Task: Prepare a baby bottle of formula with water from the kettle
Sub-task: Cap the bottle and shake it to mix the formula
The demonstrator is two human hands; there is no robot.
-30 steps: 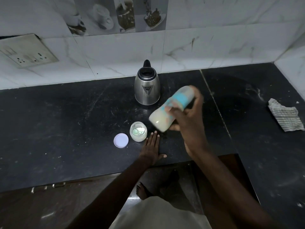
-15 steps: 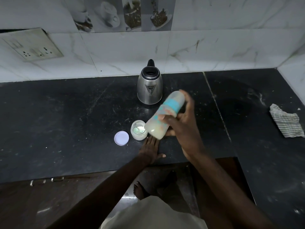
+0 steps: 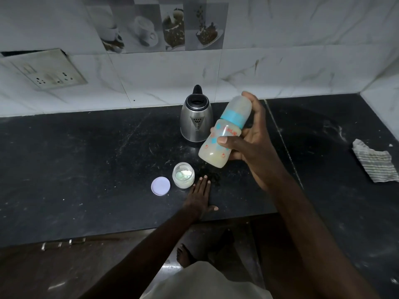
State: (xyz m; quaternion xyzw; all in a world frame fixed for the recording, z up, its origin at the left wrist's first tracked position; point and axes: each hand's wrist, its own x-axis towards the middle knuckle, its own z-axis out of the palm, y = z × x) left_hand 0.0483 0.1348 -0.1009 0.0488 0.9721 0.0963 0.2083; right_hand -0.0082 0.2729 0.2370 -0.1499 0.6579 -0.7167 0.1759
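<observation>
My right hand [image 3: 248, 145] grips a capped baby bottle [image 3: 224, 134] with a blue ring, tilted in the air above the black counter [image 3: 86, 165]; milky liquid fills its lower part. My index finger lies over the cap's top. Behind it a steel kettle [image 3: 195, 119] stands by the wall, partly hidden on its right by the bottle. A small open formula jar [image 3: 183, 175] with a pale scoop inside stands in front, its round lid [image 3: 160, 186] lying flat to its left. My left hand [image 3: 199, 197] rests flat on the counter just right of the jar.
A striped cloth [image 3: 374, 164] lies at the counter's right end. A socket plate [image 3: 46, 71] is on the tiled wall at left. The counter's front edge runs just behind my left wrist, with drawer fronts and my bare foot [image 3: 185, 254] below.
The bottle has moved in my right hand's grip, from blurred and lower toward the jar to higher beside the kettle. My left hand stays flat on the counter.
</observation>
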